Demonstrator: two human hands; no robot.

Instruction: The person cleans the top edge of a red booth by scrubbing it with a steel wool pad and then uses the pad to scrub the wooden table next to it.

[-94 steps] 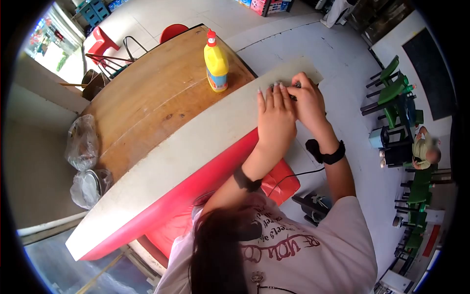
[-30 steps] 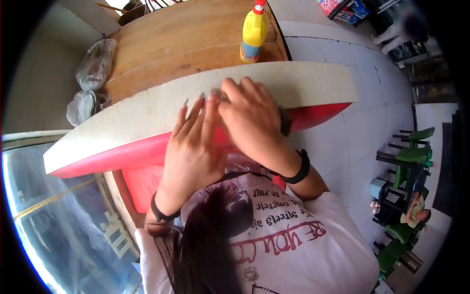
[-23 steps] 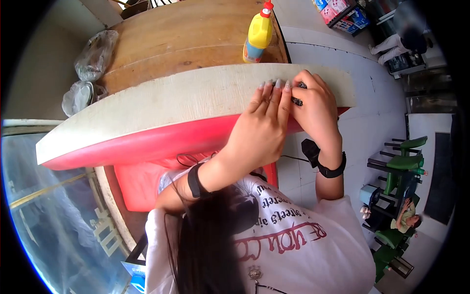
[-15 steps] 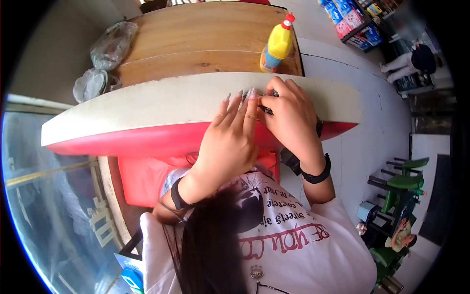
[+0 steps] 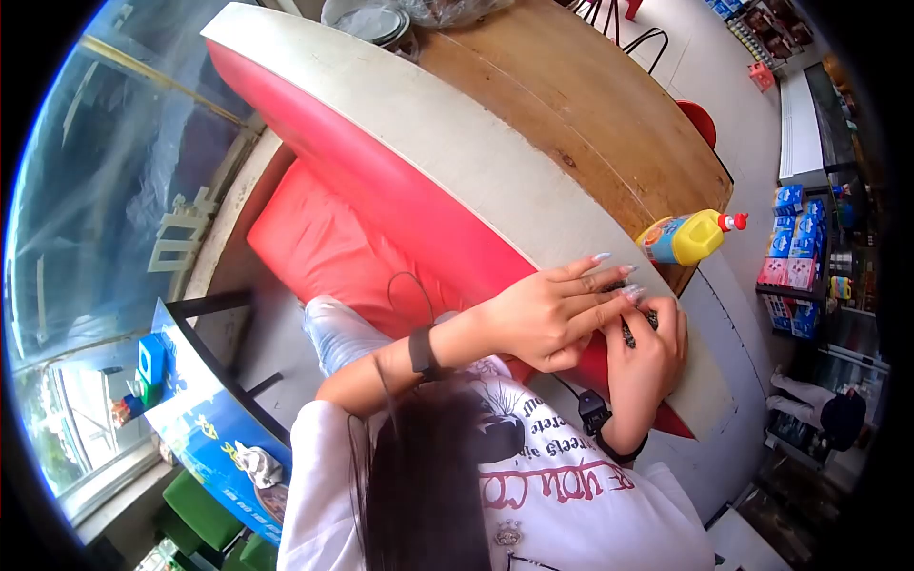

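My right hand (image 5: 649, 354) is curled around a dark, glinting, mesh-like clump (image 5: 636, 328), most of which its fingers hide. Both rest at the right part of a long pale-topped board (image 5: 457, 124) with a red side (image 5: 381, 181). Reaching across from the left, my left hand (image 5: 562, 309) has its fingers stretched out, palm down. Its nail tips lie right at the clump and the right hand's fingertips. Just beyond the hands, a yellow squeeze bottle (image 5: 700, 238) with a red cap stands near the board.
A brown wooden table (image 5: 533, 86) lies behind the board, with clear plastic bags (image 5: 447, 9) at its far end. A red covered seat (image 5: 314, 238) is below the board on the left. Stocked shelves (image 5: 795, 252) and another person (image 5: 828, 409) are at the right.
The view has turned, so the board now runs diagonally and the hands appear further right and lower. The right hand still holds the dark clump, and the left fingers remain stretched out beside it.
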